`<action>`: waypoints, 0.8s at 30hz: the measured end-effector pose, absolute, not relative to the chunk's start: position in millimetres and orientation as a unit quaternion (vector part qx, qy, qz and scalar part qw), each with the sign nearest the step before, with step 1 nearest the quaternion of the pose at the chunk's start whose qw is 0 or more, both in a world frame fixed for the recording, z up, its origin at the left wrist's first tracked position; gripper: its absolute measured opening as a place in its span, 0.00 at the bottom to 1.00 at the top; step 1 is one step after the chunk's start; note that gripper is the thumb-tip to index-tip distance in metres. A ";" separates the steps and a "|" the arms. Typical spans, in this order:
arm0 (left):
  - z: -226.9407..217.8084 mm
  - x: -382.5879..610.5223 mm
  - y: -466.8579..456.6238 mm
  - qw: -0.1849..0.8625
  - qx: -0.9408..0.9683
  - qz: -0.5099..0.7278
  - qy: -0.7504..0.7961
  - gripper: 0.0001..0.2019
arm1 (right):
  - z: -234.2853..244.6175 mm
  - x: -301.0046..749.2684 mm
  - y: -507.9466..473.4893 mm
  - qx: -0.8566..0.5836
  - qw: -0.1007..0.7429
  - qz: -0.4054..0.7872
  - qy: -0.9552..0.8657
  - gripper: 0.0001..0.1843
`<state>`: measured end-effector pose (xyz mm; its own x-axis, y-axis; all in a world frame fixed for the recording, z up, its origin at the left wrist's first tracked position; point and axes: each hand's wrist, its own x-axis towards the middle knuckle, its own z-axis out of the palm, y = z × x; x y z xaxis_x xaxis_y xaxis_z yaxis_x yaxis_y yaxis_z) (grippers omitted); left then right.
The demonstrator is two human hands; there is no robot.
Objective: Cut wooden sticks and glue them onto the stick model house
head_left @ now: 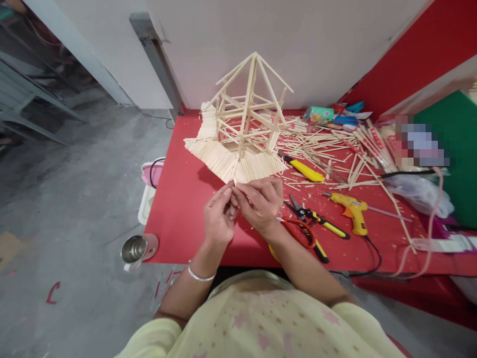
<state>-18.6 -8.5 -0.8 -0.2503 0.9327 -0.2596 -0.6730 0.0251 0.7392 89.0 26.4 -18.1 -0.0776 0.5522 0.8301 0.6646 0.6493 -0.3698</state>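
A model building of thin wooden sticks (248, 107) stands at the back of the red table, with an open frame above and a skirt of close-laid sticks (214, 156) around its lower part. At the skirt's near corner, my left hand (219, 211) is closed, thumb and fingers pinching the tip. My right hand (262, 201) meets it there from the right, also in a pinch on that corner. The fingertips of both hands nearly touch. Whether a small separate piece is between them is hidden by the fingers.
Right of the model lie loose sticks (335, 149), a yellow cutter knife (305, 170), black-and-yellow cutters (316, 219), red-handled pliers (303, 233) and a yellow glue gun (350, 209) with its cord. A metal mug (139, 248) stands by the table's left edge.
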 end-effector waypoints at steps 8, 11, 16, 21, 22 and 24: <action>-2.5 -17.4 -7.7 0.585 0.163 0.682 0.409 0.14 | -13.6 91.4 28.3 -0.409 0.534 -0.086 -0.735 0.06; -4.2 -17.2 -7.7 0.586 0.169 0.680 0.407 0.12 | -13.1 92.6 29.9 -0.408 0.534 -0.096 -0.734 0.06; -4.1 -16.9 -7.6 0.589 0.177 0.677 0.404 0.11 | -15.4 94.2 33.2 -0.400 0.534 -0.096 -0.739 0.12; -2.2 -17.3 -7.4 0.591 0.180 0.675 0.403 0.11 | -17.6 96.7 33.6 -0.373 0.532 -0.095 -0.754 0.16; -1.9 -17.4 -7.5 0.590 0.179 0.675 0.404 0.11 | -18.2 97.1 33.5 -0.374 0.532 -0.093 -0.754 0.15; -1.4 -17.6 -7.8 0.590 0.177 0.675 0.407 0.11 | -19.5 97.4 33.5 -0.384 0.523 -0.087 -0.756 0.14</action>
<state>-17.6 -7.8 -1.4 -0.2408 0.9402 -0.2409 -0.6518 0.0272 0.7579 97.4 33.5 -19.5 -0.1590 0.4896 0.8574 0.6707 0.6908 -0.2701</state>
